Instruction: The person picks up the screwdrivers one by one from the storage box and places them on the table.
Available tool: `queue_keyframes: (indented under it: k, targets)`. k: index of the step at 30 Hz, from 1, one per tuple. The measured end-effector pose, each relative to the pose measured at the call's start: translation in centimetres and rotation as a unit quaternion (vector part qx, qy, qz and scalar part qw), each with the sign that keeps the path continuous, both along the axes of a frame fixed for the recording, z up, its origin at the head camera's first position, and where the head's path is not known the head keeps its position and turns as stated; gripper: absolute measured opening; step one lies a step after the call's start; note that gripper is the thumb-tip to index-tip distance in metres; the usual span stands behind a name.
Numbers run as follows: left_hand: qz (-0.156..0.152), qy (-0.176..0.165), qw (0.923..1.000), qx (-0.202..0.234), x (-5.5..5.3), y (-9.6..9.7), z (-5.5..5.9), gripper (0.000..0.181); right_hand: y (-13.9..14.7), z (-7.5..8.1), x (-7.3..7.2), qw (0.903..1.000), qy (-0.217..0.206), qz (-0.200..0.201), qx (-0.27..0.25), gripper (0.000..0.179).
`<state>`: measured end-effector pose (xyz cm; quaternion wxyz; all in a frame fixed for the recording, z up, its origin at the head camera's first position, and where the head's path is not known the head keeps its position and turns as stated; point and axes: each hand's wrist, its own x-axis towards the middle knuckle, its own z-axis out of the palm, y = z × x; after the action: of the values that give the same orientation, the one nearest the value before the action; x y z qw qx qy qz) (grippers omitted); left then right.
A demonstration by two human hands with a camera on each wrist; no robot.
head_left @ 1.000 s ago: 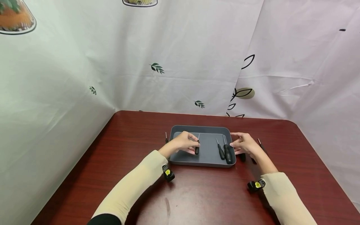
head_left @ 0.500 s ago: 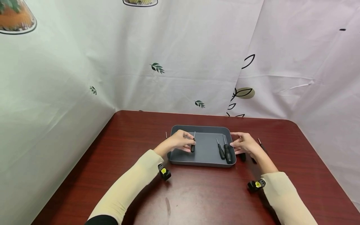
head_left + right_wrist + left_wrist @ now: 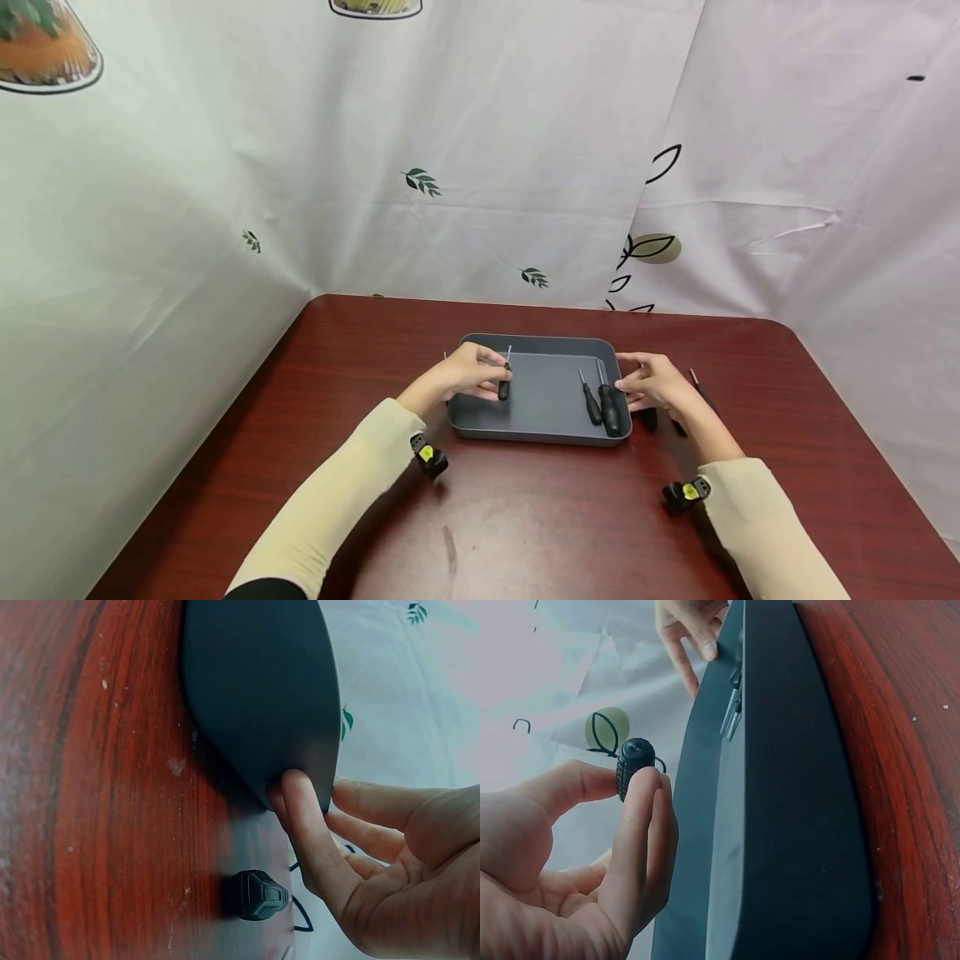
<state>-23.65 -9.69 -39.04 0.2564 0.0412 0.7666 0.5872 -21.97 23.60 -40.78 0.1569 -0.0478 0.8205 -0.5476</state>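
In the head view, my left hand (image 3: 467,372) pinches a small screwdriver (image 3: 504,389) by its black handle, its thin shaft pointing away. It is held over the left part of a grey rectangular tray (image 3: 540,392). The left wrist view shows thumb and fingertips on the ridged handle (image 3: 636,759), above the tray's rim. My right hand (image 3: 655,383) grips the tray's right side, thumb at the rim and fingers against the outer wall (image 3: 262,697). Inside the tray, at its right end, lie a small black screwdriver (image 3: 590,406) and a larger one (image 3: 608,411).
Right of the tray, partly under my right hand, lie a black handle (image 3: 649,419) and another dark tool with a thin metal tip (image 3: 695,382). A thin tip (image 3: 446,356) peeks out by the tray's left side. A white printed cloth (image 3: 487,167) hangs behind the brown table (image 3: 375,350).
My left hand has moved left across the tray with the screwdriver, from near the middle to the left part. The right hand and the tray have stayed in place.
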Motion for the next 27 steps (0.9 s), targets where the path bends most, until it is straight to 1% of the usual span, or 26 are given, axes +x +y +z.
queue_keyframes:
  k: [4, 11, 18, 27]
  targets:
    - [0.002, 0.003, 1.0, -0.001, 0.0, -0.6, 0.2, 0.038, 0.0, 0.0, 0.0, 1.0, 0.0, -0.001, -0.001, 0.066]
    - [0.008, 0.004, 1.0, 0.004, -0.3, -2.2, 0.5, 0.038, 0.0, -0.1, -0.1, 1.0, -0.001, -0.003, 0.0, 0.066]
    - [0.006, 0.016, 0.9999, 0.0, -0.3, -3.7, 1.1, 0.043, 0.1, 0.0, -0.2, 1.0, 0.0, -0.007, 0.004, 0.063]
    - [0.021, 0.02, 0.9996, 0.0, -0.1, -5.8, 1.0, 0.044, 0.0, -0.1, -0.2, 1.0, 0.0, -0.004, 0.007, 0.064]
